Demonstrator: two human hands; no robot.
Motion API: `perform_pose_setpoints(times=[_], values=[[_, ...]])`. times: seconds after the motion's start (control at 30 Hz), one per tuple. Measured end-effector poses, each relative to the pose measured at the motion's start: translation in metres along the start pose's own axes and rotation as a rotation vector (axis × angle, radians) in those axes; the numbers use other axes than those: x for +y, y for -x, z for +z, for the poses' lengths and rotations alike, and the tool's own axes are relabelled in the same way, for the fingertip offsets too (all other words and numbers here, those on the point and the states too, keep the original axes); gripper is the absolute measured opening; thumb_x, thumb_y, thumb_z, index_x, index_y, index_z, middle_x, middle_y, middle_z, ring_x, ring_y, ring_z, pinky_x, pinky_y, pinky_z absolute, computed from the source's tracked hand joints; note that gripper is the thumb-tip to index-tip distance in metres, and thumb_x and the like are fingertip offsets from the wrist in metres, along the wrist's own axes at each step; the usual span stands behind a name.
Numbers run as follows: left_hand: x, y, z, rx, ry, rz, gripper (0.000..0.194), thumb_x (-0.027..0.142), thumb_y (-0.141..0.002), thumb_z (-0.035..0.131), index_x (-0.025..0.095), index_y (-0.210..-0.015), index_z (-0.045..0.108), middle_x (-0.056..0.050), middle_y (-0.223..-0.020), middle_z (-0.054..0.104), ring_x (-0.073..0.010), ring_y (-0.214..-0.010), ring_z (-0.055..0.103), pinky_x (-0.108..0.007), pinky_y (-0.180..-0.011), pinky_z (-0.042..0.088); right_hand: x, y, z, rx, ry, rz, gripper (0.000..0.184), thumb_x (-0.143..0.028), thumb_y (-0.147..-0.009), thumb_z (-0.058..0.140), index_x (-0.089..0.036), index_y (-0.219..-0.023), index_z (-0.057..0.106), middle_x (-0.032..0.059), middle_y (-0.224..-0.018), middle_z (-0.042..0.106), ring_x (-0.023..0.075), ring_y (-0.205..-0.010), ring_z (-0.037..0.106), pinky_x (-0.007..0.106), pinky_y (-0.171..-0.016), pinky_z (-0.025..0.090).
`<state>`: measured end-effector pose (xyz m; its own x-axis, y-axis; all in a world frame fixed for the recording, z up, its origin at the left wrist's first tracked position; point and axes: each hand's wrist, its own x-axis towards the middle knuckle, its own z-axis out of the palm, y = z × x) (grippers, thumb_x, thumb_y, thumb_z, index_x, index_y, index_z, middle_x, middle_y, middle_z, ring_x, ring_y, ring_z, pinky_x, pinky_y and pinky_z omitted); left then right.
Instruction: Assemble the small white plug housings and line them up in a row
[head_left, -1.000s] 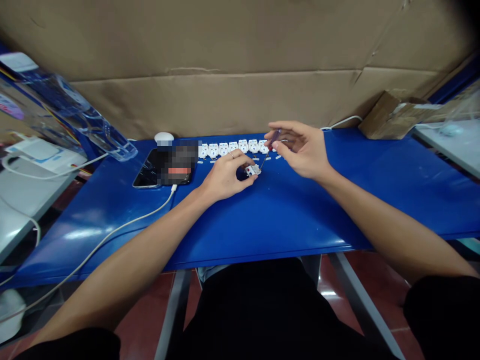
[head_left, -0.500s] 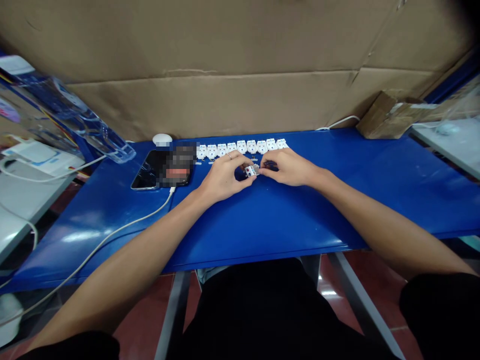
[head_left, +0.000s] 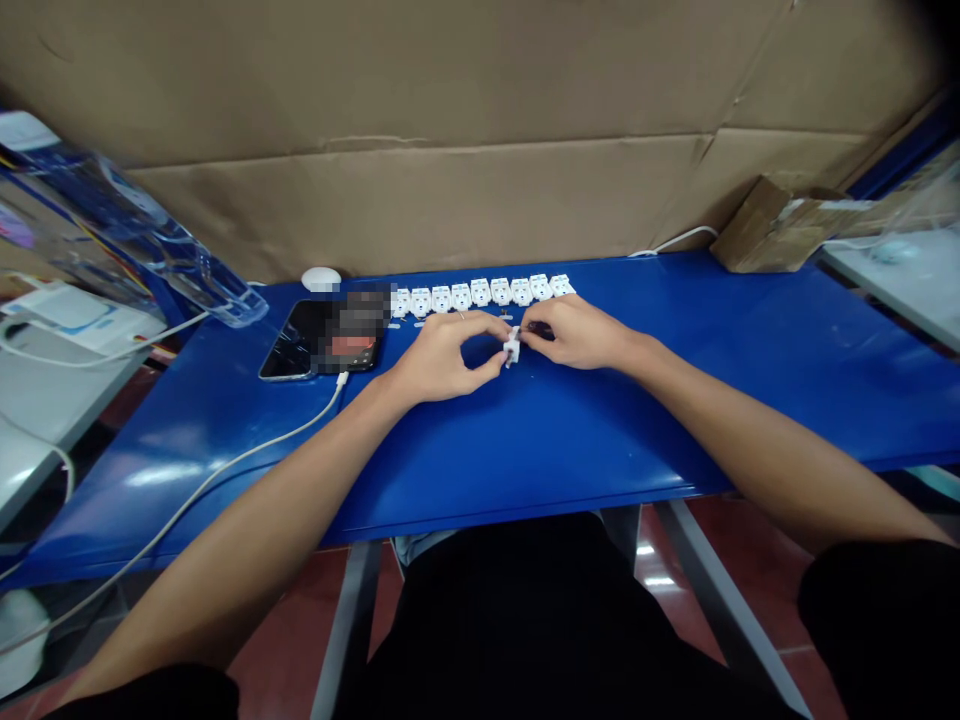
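Between my two hands, just above the blue table, is a small white plastic part, turned so a narrow side faces me. My left hand pinches it between thumb and fingertips. From the other side, the closed thumb and fingers of my right hand grip its upper edge; whether they also hold something smaller is hidden. Behind the hands runs a row of several similar white plastic parts with dark holes. Tiny pieces lie in front of that row, too small to name.
Two phones lie at the left, a dark one and one partly blurred out, with a white cable trailing toward me. A white oval object sits behind them. A clear bottle leans at far left; a cardboard box stands back right.
The small white part has been turned between my fingers: its broad holed face showed before, a narrow side shows now. Both hands have stayed nearly in place.
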<state>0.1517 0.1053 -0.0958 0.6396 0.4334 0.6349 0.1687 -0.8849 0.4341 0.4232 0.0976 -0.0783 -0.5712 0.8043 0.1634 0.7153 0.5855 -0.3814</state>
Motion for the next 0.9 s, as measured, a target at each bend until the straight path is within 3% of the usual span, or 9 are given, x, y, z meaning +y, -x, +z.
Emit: perform_pose_setpoints(times=[0.2,0.33,0.4,0.47,0.63,0.77,0.9], values=[[-0.010,0.003,0.004,-0.088,-0.036,0.035,0.015,0.022,-0.108,0.076,0.024,-0.121,0.084,-0.008,-0.122,0.089,-0.0246,-0.111,0.087,-0.042,-0.103,0.073,-0.001,0.000,0.002,0.004,-0.004,0.034,0.012,-0.018,-0.098,0.067,-0.019,-0.090,0.076,0.0071,-0.087,0.080,0.0197,-0.077,0.064,0.036,-0.075,0.039],[-0.014,0.005,0.001,-0.138,-0.032,0.038,0.036,0.025,-0.107,0.080,0.024,-0.143,0.079,-0.014,-0.148,0.080,-0.0281,-0.126,0.084,-0.048,-0.113,0.071,0.000,0.000,0.003,0.008,-0.002,0.027,0.013,-0.021,-0.101,0.066,-0.017,-0.096,0.078,0.0095,-0.092,0.082,0.0214,-0.082,0.068,0.036,-0.076,0.042],[-0.015,0.005,0.000,-0.162,-0.044,0.038,0.037,0.028,-0.108,0.080,0.025,-0.145,0.079,-0.015,-0.155,0.076,-0.0307,-0.137,0.080,-0.050,-0.118,0.069,0.000,-0.001,0.003,0.011,-0.002,0.023,0.017,-0.023,-0.103,0.064,-0.016,-0.099,0.079,0.0117,-0.097,0.083,0.0228,-0.086,0.070,0.037,-0.077,0.043],[-0.016,0.005,0.001,-0.164,-0.046,0.026,0.031,0.029,-0.110,0.079,0.024,-0.140,0.080,-0.014,-0.149,0.079,-0.0308,-0.136,0.080,-0.050,-0.117,0.069,-0.001,-0.001,0.004,0.015,-0.011,0.012,0.019,-0.022,-0.102,0.064,-0.016,-0.101,0.081,0.0126,-0.102,0.085,0.0237,-0.089,0.071,0.037,-0.079,0.044],[-0.016,0.005,0.005,-0.108,-0.010,-0.095,0.025,0.029,-0.108,0.081,0.023,-0.132,0.079,-0.010,-0.127,0.086,-0.0246,-0.107,0.087,-0.044,-0.102,0.072,0.001,-0.002,0.006,0.018,-0.071,-0.028,0.022,-0.021,-0.101,0.064,-0.019,-0.106,0.086,0.0112,-0.107,0.087,0.0245,-0.094,0.075,0.038,-0.085,0.047],[-0.010,0.003,0.006,-0.069,0.064,-0.174,0.022,0.030,-0.108,0.080,0.021,-0.128,0.080,-0.008,-0.118,0.088,-0.0238,-0.107,0.088,-0.041,-0.102,0.073,0.004,-0.002,0.006,0.028,-0.127,-0.017,0.024,-0.023,-0.103,0.062,-0.019,-0.105,0.086,0.0106,-0.105,0.088,0.0238,-0.092,0.074,0.038,-0.085,0.047],[-0.006,0.002,0.005,-0.066,0.096,-0.200,0.021,0.030,-0.110,0.076,0.022,-0.128,0.082,-0.008,-0.121,0.089,-0.0236,-0.110,0.088,-0.042,-0.105,0.073,0.003,-0.002,0.007,0.039,-0.179,0.007,0.018,-0.024,-0.095,0.066,-0.019,-0.098,0.083,0.0060,-0.091,0.084,0.0195,-0.080,0.068,0.035,-0.079,0.044]])
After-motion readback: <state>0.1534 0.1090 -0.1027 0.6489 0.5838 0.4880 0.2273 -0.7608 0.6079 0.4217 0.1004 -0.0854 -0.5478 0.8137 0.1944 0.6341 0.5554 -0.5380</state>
